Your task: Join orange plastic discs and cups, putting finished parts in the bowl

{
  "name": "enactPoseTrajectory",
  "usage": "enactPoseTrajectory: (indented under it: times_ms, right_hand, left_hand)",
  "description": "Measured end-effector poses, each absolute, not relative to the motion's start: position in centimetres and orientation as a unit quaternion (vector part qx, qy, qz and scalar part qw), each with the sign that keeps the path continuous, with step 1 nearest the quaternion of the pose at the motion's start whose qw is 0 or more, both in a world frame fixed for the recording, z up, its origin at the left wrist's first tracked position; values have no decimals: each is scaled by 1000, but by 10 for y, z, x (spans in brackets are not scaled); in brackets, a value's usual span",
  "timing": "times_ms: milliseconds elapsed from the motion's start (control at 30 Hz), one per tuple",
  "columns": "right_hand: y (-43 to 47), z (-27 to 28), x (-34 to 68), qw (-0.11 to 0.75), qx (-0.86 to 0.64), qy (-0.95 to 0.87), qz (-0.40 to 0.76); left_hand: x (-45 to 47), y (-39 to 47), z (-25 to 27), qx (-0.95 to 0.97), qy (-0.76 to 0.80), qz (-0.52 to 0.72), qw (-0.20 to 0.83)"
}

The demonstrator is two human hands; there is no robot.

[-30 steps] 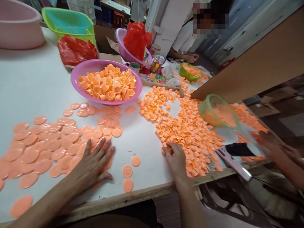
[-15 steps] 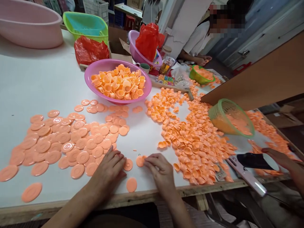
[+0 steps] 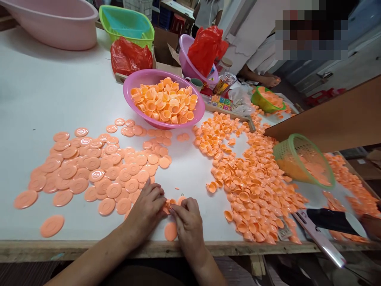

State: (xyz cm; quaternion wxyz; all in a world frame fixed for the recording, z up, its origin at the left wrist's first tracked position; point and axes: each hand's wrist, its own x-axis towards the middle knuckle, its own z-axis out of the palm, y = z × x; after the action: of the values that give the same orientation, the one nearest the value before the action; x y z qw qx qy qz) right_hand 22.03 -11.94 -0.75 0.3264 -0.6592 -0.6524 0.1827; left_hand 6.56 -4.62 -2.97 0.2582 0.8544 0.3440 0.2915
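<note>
My left hand (image 3: 148,207) rests near the table's front edge, fingers curled at a small orange toy saucer that they mostly hide. Facing it, my right hand (image 3: 188,224) pinches a small orange toy cup (image 3: 172,202) against that saucer; fingers cover much of both. Another orange disc (image 3: 181,200) shows just behind my right fingers, and a loose saucer (image 3: 170,231) lies flat between my wrists. To the left spreads a pile of flat saucers (image 3: 92,163). A large heap of little orange cups (image 3: 253,190) covers the table on the right.
Behind my hands stands a pink basin (image 3: 131,101) full of cups joined to saucers. A green mesh basket (image 3: 284,157) lies tilted beside the heap. A phone (image 3: 321,238) on a holder juts over the front edge at right. Another person's hands (image 3: 270,80) work farther back.
My right hand has moved left with the cup, up to the saucer at my left fingers. The two hands are now close together. The view has shifted slightly.
</note>
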Motion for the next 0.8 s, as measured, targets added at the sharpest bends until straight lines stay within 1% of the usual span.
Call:
enactPoseTrajectory:
  times_ms: [100,200,333,400,500,667,733,800]
  right_hand:
    - [-119,-12,221,292,-644,-675,210]
    - [-121,-15,221,269,-641,-693,190]
    - [-123,-19,223,254,-631,-718,145]
    - [-123,-21,225,244,-626,-729,130]
    - [-125,-22,227,232,-617,-741,125]
    - [-123,-20,222,200,-612,-760,89]
    - [-122,-18,219,192,-617,-759,80]
    - [-120,-15,219,207,-623,-748,95]
  left_hand:
    - [64,-48,-29,852,355,281,263]
    - [61,-48,-18,847,361,272,280]
    - [67,-44,-1,813,369,249,376]
    - [73,-42,1,798,392,218,402]
    - [81,-43,-5,789,415,192,411]
    - [83,-49,-12,790,429,202,389]
    - [83,-45,-11,771,446,194,411]
    - [82,-37,-10,751,454,186,442]
